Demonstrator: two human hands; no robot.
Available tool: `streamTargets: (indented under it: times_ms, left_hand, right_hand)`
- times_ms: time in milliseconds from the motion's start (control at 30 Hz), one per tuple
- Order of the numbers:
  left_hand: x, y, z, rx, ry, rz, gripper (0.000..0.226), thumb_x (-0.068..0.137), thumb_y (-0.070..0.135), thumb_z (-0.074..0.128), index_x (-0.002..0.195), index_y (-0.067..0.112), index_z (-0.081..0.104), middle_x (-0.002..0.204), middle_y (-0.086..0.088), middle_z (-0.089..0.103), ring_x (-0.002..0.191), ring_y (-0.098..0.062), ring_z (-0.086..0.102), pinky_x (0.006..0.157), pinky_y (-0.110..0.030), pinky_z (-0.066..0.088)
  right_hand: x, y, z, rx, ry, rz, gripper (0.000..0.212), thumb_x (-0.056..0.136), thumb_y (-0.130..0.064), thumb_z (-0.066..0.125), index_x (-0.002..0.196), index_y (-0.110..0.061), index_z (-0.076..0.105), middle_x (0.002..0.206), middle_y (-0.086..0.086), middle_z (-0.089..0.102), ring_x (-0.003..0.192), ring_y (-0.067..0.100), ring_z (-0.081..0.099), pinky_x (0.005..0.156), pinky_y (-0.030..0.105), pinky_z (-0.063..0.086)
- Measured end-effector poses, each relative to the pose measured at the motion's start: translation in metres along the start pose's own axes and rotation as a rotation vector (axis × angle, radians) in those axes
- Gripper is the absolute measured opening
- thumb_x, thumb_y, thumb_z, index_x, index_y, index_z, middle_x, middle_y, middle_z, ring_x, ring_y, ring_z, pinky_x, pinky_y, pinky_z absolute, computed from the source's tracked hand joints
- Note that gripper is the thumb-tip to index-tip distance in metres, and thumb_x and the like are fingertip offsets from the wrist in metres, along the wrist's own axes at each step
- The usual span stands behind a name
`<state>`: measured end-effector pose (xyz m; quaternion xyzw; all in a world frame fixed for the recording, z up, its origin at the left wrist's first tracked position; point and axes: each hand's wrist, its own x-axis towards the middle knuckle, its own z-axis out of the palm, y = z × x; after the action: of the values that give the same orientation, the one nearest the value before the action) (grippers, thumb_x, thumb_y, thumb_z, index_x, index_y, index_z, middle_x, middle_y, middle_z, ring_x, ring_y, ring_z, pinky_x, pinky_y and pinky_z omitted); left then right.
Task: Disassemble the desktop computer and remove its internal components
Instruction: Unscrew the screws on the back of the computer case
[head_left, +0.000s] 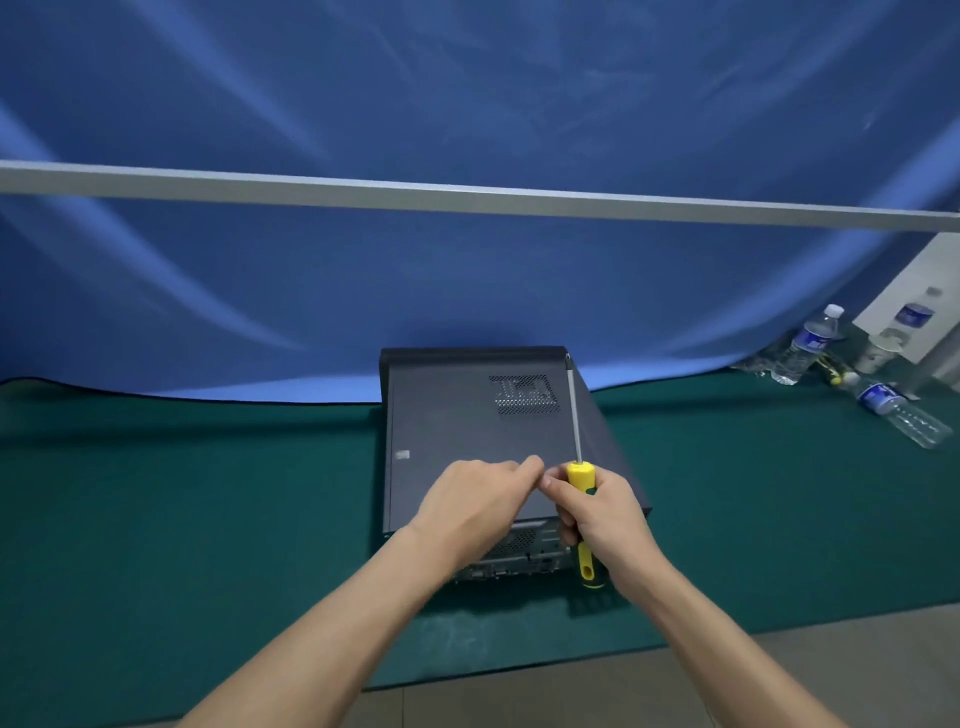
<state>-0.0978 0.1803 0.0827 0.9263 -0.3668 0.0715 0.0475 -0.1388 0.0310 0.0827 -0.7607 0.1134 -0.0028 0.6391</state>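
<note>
— Black steel desktop computer case (467, 436): lying flat on green mat (208, 519) over the table, centre of frame, rear panel toward the viewer. Perforated vent patch (524, 395) on the upper panel, toward the far right corner. Small pale sticker (402, 454) near the left edge.

— Tools?

— One screwdriver (579, 478), yellow handle with green detail, long metal shaft pointing away toward upper centre, lying above the case's right edge.

— Hands?

— Right hand (602, 514): grip closed round the screwdriver handle, butt end of the handle showing below the palm. Left hand (472, 501): over the near part of the top panel, fingers curled, fingertips meeting the right thumb beside the handle top. Whether anything small is pinched there: cannot tell.

— Background items?

— Blue cloth backdrop (467, 104) filling the upper frame, grey horizontal bar (467, 195) across it. Right of frame: one water bottle upright (810, 345), one lying on the mat (901, 413), paper cup (880, 351) behind them, white board (914, 306) leaning at the far right edge. Tan floor (675, 686) at lower right.
</note>
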Motion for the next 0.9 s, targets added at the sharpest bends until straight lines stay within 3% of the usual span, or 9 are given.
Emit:
streamTargets:
  times_ms: [133,267,367,467,633,733,900]
  left_hand:
    - [0.048,0.004,0.014,0.023,-0.005,0.006,0.015,0.099,0.019,0.033,0.112,0.017,0.040,0.092,-0.001,0.060,0.068,-0.029,0.052,0.054,-0.035,0.032]
    - [0.106,0.016,0.039,-0.080,-0.024,-0.053,0.025,0.101,0.033,0.030,0.118,0.019,0.041,0.099,-0.002,0.065,0.079,-0.032,0.060,0.063,-0.037,0.043]
    - [0.152,0.023,0.068,-0.210,-0.112,-0.188,0.027,0.099,0.036,0.033,0.117,0.019,0.045,0.106,-0.005,0.066,0.091,-0.033,0.059,0.074,-0.038,0.044]
    - [0.191,0.023,0.100,-0.257,-0.174,-0.376,0.025,0.097,0.032,0.036,0.106,0.017,0.053,0.105,-0.007,0.066,0.094,-0.032,0.058,0.075,-0.037,0.041]
    - [0.232,0.018,0.147,-0.238,-0.144,-0.601,0.021,0.095,0.026,0.036,0.083,0.015,0.048,0.097,-0.002,0.062,0.085,-0.022,0.054,0.069,-0.032,0.037]
    - [0.240,0.020,0.163,-0.187,-0.083,-0.653,0.021,0.095,0.027,0.035,0.076,0.018,0.040,0.086,0.002,0.058,0.072,-0.017,0.043,0.062,-0.030,0.033]
    - [0.239,0.024,0.176,-0.128,-0.018,-0.704,0.021,0.092,0.029,0.041,0.073,0.019,0.038,0.073,0.010,0.043,0.068,-0.012,0.039,0.054,-0.028,0.028]
  right_hand:
    - [0.036,0.006,-0.030,0.047,0.030,0.007,0.012,0.087,-0.011,0.066,0.075,-0.008,0.064,0.044,-0.003,0.045,0.042,0.013,0.041,0.042,0.023,0.038]
    - [0.082,0.019,-0.075,0.103,0.069,0.059,0.011,0.085,-0.011,0.069,0.076,-0.006,0.065,0.046,-0.001,0.044,0.042,0.014,0.040,0.043,0.024,0.038]
    - [0.118,0.035,-0.114,0.136,0.103,0.111,0.013,0.085,-0.011,0.069,0.078,-0.001,0.064,0.046,0.000,0.043,0.039,0.013,0.039,0.040,0.022,0.037]
    - [0.152,0.058,-0.147,0.123,0.138,0.159,0.015,0.085,-0.011,0.069,0.076,-0.001,0.063,0.046,0.001,0.044,0.037,0.011,0.040,0.039,0.018,0.038]
    - [0.201,0.107,-0.176,0.096,0.139,0.290,0.014,0.085,-0.009,0.068,0.073,-0.004,0.063,0.046,0.000,0.045,0.036,0.009,0.040,0.038,0.019,0.038]
    - [0.227,0.137,-0.176,0.032,0.094,0.357,0.014,0.086,-0.009,0.067,0.072,-0.005,0.065,0.043,-0.002,0.047,0.034,0.009,0.041,0.038,0.018,0.037]
    - [0.268,0.179,-0.161,-0.107,0.044,0.464,0.017,0.085,-0.011,0.066,0.069,-0.005,0.061,0.042,-0.002,0.046,0.032,0.012,0.042,0.045,0.024,0.038]
